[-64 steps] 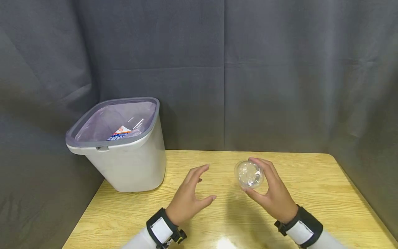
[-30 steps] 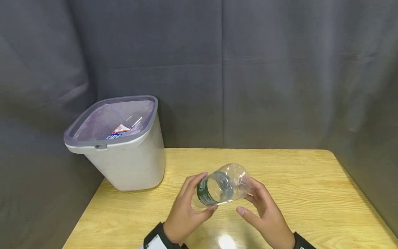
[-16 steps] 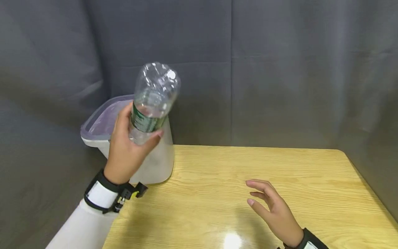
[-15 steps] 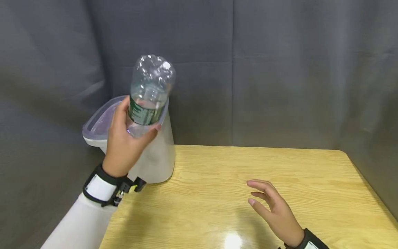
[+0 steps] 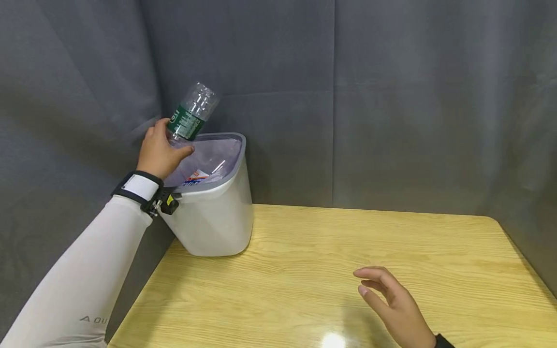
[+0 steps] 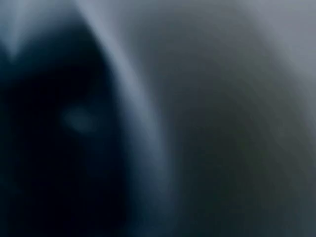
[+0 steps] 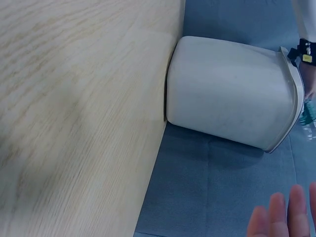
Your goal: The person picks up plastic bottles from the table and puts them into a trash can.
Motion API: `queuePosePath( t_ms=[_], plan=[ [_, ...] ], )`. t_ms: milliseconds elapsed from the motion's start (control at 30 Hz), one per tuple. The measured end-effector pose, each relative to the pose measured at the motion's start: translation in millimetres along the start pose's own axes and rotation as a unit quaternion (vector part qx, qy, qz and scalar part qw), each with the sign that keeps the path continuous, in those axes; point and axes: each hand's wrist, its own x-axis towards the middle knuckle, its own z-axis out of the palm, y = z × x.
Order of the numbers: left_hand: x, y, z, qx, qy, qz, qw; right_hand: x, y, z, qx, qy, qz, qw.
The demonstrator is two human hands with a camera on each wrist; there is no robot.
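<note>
A clear plastic bottle (image 5: 193, 111) with a green label tilts over the bin's back-left rim, its base pointing up and to the right. My left hand (image 5: 160, 150) holds its lower end between fingers and thumb, and that end is partly hidden by the hand. Beneath is a white bin (image 5: 217, 220) with a grey rim and a purple liner. My right hand (image 5: 398, 309) hovers above the table's right front, fingers loosely bent and holding nothing. Several of its fingertips (image 7: 277, 210) show in the right wrist view. The left wrist view is a dark blur.
A light wood-grain table (image 5: 300, 261) bears the bin at its back left corner. Inside the bin lie a blue, white and orange wrapper (image 5: 197, 178) and something clear. Dark grey curtains (image 5: 404, 111) hang behind and at both sides.
The bottle passed from my right hand to my left, which carried it leftward and away from me to the bin. My right hand let go and stayed over the table.
</note>
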Motion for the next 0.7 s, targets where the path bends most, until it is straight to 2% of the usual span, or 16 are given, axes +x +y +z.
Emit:
queuePosePath(
  t_ms=[100,200,333,467,567,633,700],
  plan=[
    [9.3,-10.9,0.0,0.021,-0.023,-0.022,0.9993,-2,-1,2.9,0.005,-0.001,0.022,1.0],
    [12.6,-17.5,-1.1,0.037,-0.032,-0.041,0.998,-3,-2,4.3,0.004,-0.006,0.041,0.999],
    [9.9,-17.0,-3.1,0.042,-0.029,-0.037,0.998,-4,-3,5.8,0.01,-0.007,0.046,0.999],
    [0.3,-3.3,-0.5,0.024,-0.03,-0.019,0.9991,-6,-2,5.6,0.012,0.0,0.037,0.999],
    [-14.6,14.4,1.1,-0.002,-0.019,0.007,0.9998,-3,-1,5.6,0.01,0.004,0.027,1.0],
    [-28.5,29.7,3.5,-0.026,-0.001,0.04,0.9988,0,-1,4.9,0.001,0.006,0.013,1.0],
    [-46.1,46.9,7.5,-0.072,0.024,0.088,0.9933,5,-1,3.5,-0.017,0.004,-0.005,1.0]
  ],
)
